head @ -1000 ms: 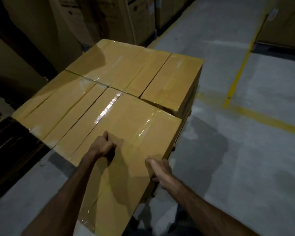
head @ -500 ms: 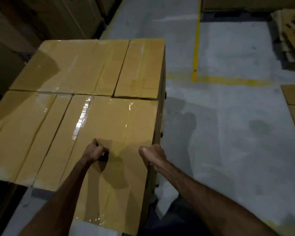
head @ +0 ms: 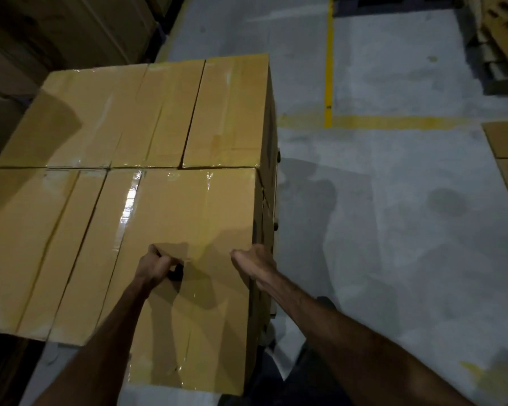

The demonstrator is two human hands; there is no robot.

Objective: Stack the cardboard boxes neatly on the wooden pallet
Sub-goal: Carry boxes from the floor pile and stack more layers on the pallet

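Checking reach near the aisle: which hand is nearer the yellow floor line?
Right. The right hand grips the box's edge on the side facing the yellow line; the left hand sits further in on the box top.

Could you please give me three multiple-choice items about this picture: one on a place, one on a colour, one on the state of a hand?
1. Where is the box that the hands hold?
A. at the near right of the top layer
B. on the floor
C. at the far left of the layer

2. What colour are the floor lines?
A. white
B. yellow
C. red

3. How is the left hand?
A. flat and open
B. curled on the box top
C. out of view

Answers:
1 A: the box sticks out toward the camera at the stack's right edge, under the right hand.
2 B: the floor lines are yellow.
3 B: the left hand has curled fingers on the box.
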